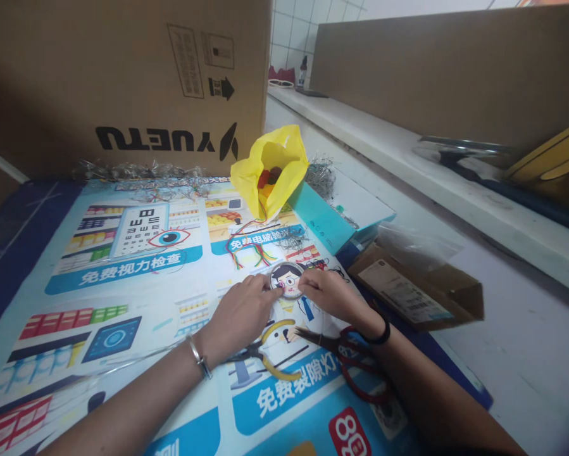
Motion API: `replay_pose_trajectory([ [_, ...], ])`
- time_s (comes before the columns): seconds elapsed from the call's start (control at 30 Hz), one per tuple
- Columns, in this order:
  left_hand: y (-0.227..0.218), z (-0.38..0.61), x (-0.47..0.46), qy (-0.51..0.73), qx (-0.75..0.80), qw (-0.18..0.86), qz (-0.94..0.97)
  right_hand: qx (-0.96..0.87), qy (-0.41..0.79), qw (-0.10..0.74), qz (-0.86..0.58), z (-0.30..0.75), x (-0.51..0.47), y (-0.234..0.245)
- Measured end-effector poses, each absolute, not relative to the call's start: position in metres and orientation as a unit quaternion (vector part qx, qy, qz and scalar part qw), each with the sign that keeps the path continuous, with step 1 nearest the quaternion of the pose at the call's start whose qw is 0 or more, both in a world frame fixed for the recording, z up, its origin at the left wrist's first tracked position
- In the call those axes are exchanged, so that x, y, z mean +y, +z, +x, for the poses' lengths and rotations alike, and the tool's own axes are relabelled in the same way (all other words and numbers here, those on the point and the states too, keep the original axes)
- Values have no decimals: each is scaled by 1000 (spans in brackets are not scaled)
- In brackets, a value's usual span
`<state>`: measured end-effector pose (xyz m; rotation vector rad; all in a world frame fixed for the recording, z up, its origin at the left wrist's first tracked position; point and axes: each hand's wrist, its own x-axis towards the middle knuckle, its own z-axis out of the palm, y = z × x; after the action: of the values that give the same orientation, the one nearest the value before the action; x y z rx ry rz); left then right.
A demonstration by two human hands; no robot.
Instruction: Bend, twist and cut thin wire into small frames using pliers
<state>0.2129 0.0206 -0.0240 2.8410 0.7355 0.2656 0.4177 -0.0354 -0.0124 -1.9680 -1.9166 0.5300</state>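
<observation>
My left hand [246, 307], a silver bangle at its wrist, has its fingers closed at the left edge of a thin, pale round ring [271, 273]. A printed cartoon face shows through the ring's middle. At the ring's right edge my right hand [330, 292], with a dark band at the wrist, is curled with its fingertips pressed together. Below the hands lie pliers with yellow handles [284, 373] and scissors with red handles [345, 354]. Dark strands [329, 265] lie just beyond my right hand. Any small piece between the fingers is hidden.
An open yellow bag [284, 149] holds red and orange pieces; coloured cords [262, 254] lie before it. Behind are tangled wires [146, 174] and a large carton [137, 76]. A teal box [325, 218] and small brown box [417, 285] stand right, beside a white ledge [388, 139].
</observation>
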Motion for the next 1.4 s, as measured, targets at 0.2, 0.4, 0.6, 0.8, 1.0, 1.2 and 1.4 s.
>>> replay_pose_trajectory([
  [0.2,-25,212,21,90,248,95,960,-675,194,177,-689,418,-36,-14],
  [0.4,-25,213,21,98,246,94,960,-667,194,167,-700,415,-37,-12],
  [0.6,-23,213,20,91,248,98,959,-665,187,163,-705,413,-37,-10],
  [0.8,-22,212,21,87,250,97,959,-664,185,165,-706,414,-37,-9],
  [1.0,-23,213,20,85,250,95,960,-668,183,168,-701,415,-37,-11],
  [1.2,-24,212,21,88,249,99,959,-670,185,172,-698,414,-38,-12],
  [1.4,-24,213,21,91,245,98,960,-668,187,178,-698,416,-37,-15],
])
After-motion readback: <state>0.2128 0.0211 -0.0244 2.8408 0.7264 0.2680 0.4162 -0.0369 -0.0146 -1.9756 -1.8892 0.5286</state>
